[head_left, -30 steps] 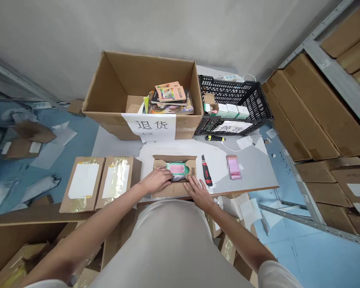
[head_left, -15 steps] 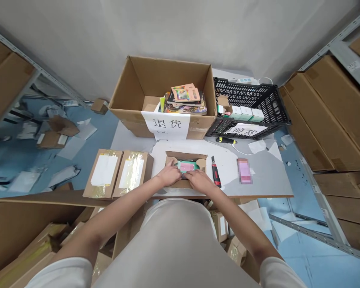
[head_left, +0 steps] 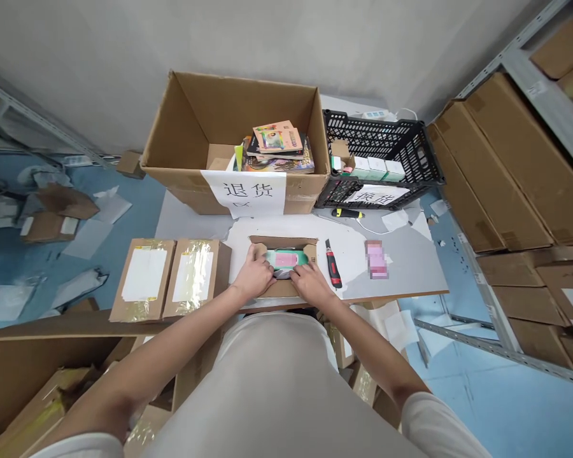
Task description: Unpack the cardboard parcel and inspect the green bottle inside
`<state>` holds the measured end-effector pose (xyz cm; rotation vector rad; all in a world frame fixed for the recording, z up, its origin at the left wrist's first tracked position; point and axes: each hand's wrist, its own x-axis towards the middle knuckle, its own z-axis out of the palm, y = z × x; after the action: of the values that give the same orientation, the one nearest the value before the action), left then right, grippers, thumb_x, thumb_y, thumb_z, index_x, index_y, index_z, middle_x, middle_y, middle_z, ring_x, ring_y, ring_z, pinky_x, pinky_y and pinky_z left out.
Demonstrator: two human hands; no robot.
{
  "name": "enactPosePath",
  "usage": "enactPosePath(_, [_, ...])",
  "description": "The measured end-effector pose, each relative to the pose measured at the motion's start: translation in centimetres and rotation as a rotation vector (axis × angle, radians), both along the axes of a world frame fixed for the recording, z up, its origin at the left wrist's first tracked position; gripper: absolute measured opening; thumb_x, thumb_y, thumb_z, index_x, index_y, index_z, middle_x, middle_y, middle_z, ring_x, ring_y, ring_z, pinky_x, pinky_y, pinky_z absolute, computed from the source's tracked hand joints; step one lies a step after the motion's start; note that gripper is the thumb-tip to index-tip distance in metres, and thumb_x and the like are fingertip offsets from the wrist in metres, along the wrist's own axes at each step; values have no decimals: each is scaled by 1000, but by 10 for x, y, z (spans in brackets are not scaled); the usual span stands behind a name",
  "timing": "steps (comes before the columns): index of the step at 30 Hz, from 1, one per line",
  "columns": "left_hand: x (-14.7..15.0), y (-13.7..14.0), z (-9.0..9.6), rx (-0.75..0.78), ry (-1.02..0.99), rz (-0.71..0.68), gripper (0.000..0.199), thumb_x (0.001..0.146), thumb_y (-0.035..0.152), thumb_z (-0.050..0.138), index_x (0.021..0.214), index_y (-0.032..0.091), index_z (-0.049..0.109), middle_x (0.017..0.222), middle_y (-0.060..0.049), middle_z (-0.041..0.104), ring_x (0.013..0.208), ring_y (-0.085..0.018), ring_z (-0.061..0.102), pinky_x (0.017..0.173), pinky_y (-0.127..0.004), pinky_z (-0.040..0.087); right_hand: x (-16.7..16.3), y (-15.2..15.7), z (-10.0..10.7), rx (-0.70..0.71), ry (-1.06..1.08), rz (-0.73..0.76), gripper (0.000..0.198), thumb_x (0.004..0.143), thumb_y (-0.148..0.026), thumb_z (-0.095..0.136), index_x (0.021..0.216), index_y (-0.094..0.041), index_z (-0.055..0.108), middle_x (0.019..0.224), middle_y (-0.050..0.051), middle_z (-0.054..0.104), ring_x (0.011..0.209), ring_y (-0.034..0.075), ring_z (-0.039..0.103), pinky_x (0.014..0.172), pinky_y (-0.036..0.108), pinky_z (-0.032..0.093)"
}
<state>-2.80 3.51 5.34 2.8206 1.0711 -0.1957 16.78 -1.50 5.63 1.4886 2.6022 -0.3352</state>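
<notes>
So I've got both hands in the small open box sitting dead centre at the near edge of the table. My left hand is on the box's 9 o'clock side and my right hand is at about 4 o'clock, fingers of both curled down over the green and pink packet lying inside. Can't honestly tell if I'm pinching the packet or just pressing on it, since my knuckles hide the fingertips. There's something grey tucked under the near end of the packet too, can't make out what.

The red box cutter lies just beside the box at 3 o'clock, close to my right hand. Two taped parcels sit side by side at 9 o'clock. Up at 12 there's the big carton with a stack of books in it, and a black crate at 1 o'clock.

Stuff that could go sideways, I reckon: the box flaps are up and the fit looks snug, so yanking the packet could snag it and drag the whole box off the near edge. And if my right wrist swings out, it could knock that cutter off the table.
</notes>
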Motion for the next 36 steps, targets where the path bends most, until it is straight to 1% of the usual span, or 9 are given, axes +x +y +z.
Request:
enactPosePath(6, [-7,-7,17,12,45,212,52,82,56,48,96,10,70,90,-18,67,93,-34,57,108,-66,-3,7,-7,7,68,17,-145,29,93,-28,45,114,-14,58,112,14,60,102,25,52,104,47,25])
enactPosePath(8, [-10,-10,20,-10,17,298,64,80,62,45,108,9,65,107,-22,63,102,-38,55,107,-66,-5,11,-11,8,71,17,-229,38,91,-35,49,122,-13,54,124,17,55,109,27,50,104,50,24])
enactPosePath(12, [-15,-17,18,-33,32,401,87,75,71,42,134,7,44,139,-26,42,123,-42,40,106,-67,-3,20,-22,1,53,12,-381,62,87,-49,50,135,-10,44,143,21,40,124,33,40,105,53,23])
enactPosePath(16, [-20,-21,7,-48,88,460,103,70,75,44,141,2,31,145,-28,32,130,-41,34,107,-66,2,22,-31,-14,23,13,-457,81,86,-59,44,143,-4,30,148,25,30,135,34,27,108,55,18])
enactPosePath(21, [-23,-22,-10,-94,93,526,111,65,79,46,144,3,26,145,-29,30,134,-43,28,106,-68,5,19,-37,-31,-11,30,-501,99,80,-67,46,146,0,16,152,27,18,142,33,13,111,51,18])
enactPosePath(26, [-26,-27,-27,-114,19,578,121,57,80,54,144,2,23,145,-30,31,133,-44,29,106,-66,14,24,-37,-48,-65,183,-523,116,74,-63,58,147,-1,-6,153,28,8,144,33,5,110,52,22])
enactPosePath(30, [-31,-31,-49,-123,-150,599,129,52,78,61,145,3,15,146,-29,28,132,-43,33,106,-60,25,28,-35,-63,-105,337,-541,124,72,-54,67,145,-8,-22,154,26,0,144,30,1,111,49,24])
enactPosePath(33, [-33,-35,-65,-147,-326,603,135,50,74,68,146,3,5,146,-29,29,132,-40,35,105,-51,33,32,-36,-68,-117,382,-570,125,72,-50,69,144,-11,-25,155,22,0,145,27,3,111,43,27])
enactPosePath(36, [-33,-38,-71,-156,-388,643,140,48,71,71,145,2,0,146,-29,28,134,-39,33,107,-49,33,36,-36,-61,-68,331,-547,115,73,-51,67,148,-7,-9,155,23,5,144,30,8,110,44,28])
